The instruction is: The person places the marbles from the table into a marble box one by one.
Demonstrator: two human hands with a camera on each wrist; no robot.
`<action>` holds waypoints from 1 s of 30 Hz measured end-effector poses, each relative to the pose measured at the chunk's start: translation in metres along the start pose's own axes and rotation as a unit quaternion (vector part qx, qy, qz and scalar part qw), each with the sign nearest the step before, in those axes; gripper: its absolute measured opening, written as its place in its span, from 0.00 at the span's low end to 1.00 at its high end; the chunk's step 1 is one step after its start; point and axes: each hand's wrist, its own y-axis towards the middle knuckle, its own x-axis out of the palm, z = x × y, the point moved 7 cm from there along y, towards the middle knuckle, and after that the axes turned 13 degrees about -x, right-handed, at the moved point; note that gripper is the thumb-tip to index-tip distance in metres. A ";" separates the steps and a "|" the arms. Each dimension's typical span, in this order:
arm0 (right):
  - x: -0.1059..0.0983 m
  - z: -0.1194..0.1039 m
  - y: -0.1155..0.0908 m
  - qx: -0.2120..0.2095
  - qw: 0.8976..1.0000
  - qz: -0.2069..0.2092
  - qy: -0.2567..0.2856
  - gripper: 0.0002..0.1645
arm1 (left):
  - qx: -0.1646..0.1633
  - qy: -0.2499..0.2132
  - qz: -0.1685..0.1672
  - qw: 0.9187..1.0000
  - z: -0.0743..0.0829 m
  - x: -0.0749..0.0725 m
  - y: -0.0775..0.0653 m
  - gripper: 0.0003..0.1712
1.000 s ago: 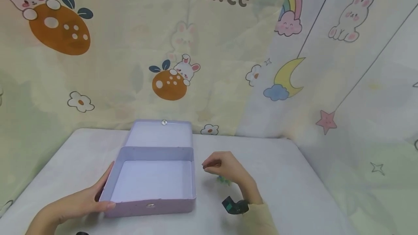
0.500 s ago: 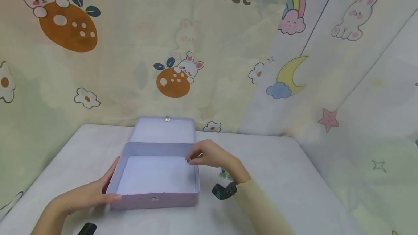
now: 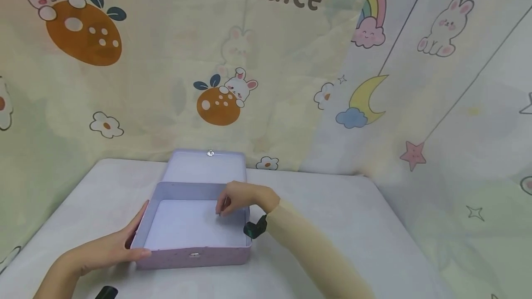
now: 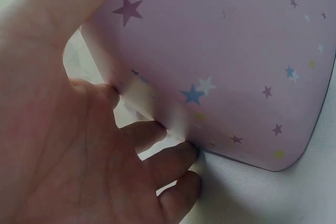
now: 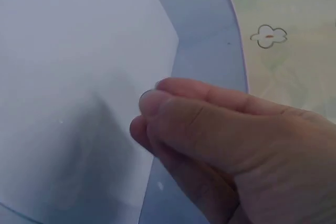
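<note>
A lilac tin box (image 3: 166,260) with its lid (image 3: 208,167) folded back stands on the white table. In the left wrist view its outside shows printed stars. My left hand (image 3: 101,252) grips the left front corner, thumb on the front edge and fingers along the side. Inside the box, over the right half of its bare floor, my right hand (image 3: 241,196) has thumb and fingertips together. They pinch something tiny and dark, mostly hidden by the fingers; its kind cannot be told. In the right wrist view the right hand (image 5: 210,129) hovers above the box floor, casting a shadow.
Behind the white table (image 3: 332,225) hangs a printed cloth (image 3: 287,59) with bunnies and the word Juice. A black device (image 3: 255,227) sits at the right wrist; another black piece (image 3: 106,292) shows near the left forearm. The right sleeve crosses the box's right wall.
My right hand has moved left from beside the box, over its right wall and into it. The small colourful things on the table at the right are now hidden by the sleeve. The left hand stays.
</note>
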 end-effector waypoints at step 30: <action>-0.035 -0.020 -0.022 -0.035 0.984 0.174 -0.031 0.11 | -0.032 0.017 0.000 0.999 -0.004 -0.003 -0.001 0.59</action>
